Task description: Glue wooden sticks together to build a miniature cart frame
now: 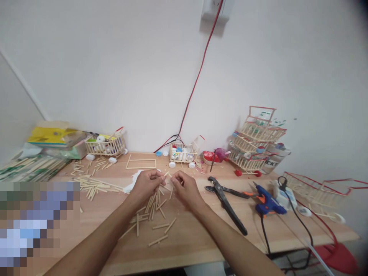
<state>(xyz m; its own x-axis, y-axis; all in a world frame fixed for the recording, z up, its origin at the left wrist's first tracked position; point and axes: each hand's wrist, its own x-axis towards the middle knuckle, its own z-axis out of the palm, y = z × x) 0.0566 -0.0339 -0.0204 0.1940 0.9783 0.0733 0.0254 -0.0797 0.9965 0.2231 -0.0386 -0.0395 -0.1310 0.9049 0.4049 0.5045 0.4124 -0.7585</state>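
My left hand (147,184) is closed, with thumb and forefinger pinching a short wooden stick (166,174). Facing it, my right hand (186,188) pinches another small piece of wooden stick (169,175); the two light tips almost meet, and I cannot tell whether they touch. Below both hands lies a loose scatter of cut wooden sticks (155,205). Behind them rests a flat rectangular stick frame (141,168). A small stick cart (183,154) on white wheels, filled with white and blue caps, stands just beyond my fingers.
Pliers (227,203) and a blue glue gun (267,201) lie to the right, with black cords. Stacked carts (255,142) stand at the back right. Another cart (105,145), a stick pile (96,184) and packaged sticks (34,168) occupy the left. A red bowl (209,157) sits near the wall.
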